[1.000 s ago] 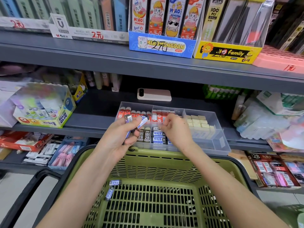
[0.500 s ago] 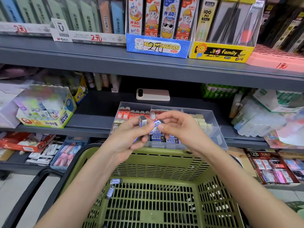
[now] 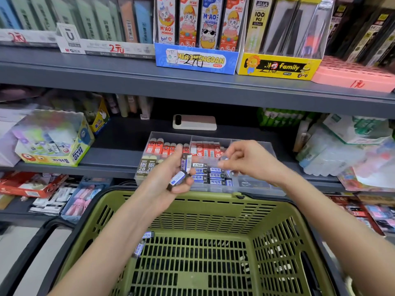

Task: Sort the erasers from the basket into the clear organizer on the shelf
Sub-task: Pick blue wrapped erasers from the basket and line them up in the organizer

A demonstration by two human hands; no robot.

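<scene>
My left hand (image 3: 168, 178) holds two blue-sleeved erasers (image 3: 185, 164) above the far rim of the green basket (image 3: 213, 201). My right hand (image 3: 245, 161) pinches one blurred blue eraser (image 3: 224, 160) over the clear organizer (image 3: 259, 186) on the middle shelf. The organizer holds red erasers at the back, 2B erasers at the front left and blue ones in the front middle. Two more blue erasers (image 3: 142, 245) lie against the basket's left wall.
A white phone (image 3: 194, 122) lies on the shelf behind the organizer. A glue box (image 3: 53, 142) stands to the left, plastic-wrapped packs (image 3: 333, 152) to the right. Boxes of stationery line the upper shelf (image 3: 192, 82). The basket's dark handle (image 3: 32, 242) hangs at the left.
My right hand took one blue eraser from my left hand and moved right with it over the organizer. My left hand keeps two erasers.
</scene>
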